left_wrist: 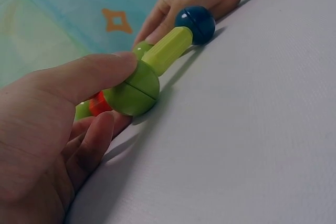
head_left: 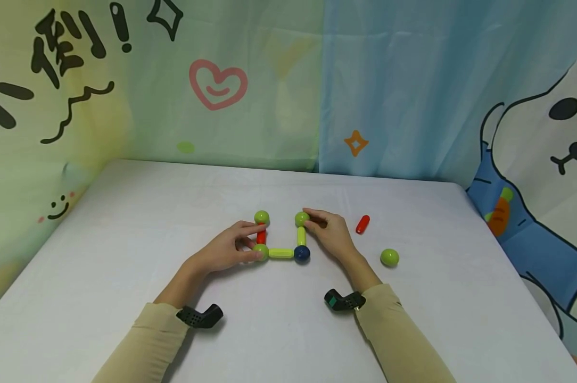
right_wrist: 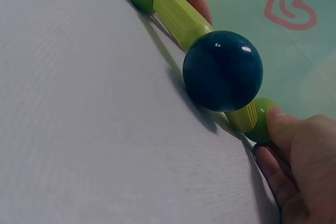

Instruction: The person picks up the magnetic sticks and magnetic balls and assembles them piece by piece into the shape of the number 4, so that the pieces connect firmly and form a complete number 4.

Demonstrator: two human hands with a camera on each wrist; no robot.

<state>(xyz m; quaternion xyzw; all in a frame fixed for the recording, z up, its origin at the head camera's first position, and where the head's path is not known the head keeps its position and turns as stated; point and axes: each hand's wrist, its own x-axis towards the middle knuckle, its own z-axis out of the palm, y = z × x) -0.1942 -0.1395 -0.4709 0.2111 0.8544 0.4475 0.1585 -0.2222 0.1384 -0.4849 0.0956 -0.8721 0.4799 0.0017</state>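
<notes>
A U-shaped toy frame of rods and balls sits on the table, its opening toward the back. At its near left corner my left hand (head_left: 223,249) grips a green ball (left_wrist: 134,90), thumb on top, with fingers along the red rod (head_left: 261,235). Another green ball (head_left: 262,217) tops that rod. A yellow-green rod (head_left: 281,254) runs across to a dark blue ball (right_wrist: 223,71). From there a second yellow-green rod (head_left: 301,236) leads back to a green ball (head_left: 301,218), which my right hand (head_left: 335,236) pinches between thumb and fingers.
Right of the right hand lie a loose red rod (head_left: 362,224) and a loose green ball (head_left: 389,258). Both are on the white-covered table (head_left: 279,330). A printed curtain (head_left: 269,106) hangs behind the table's back edge.
</notes>
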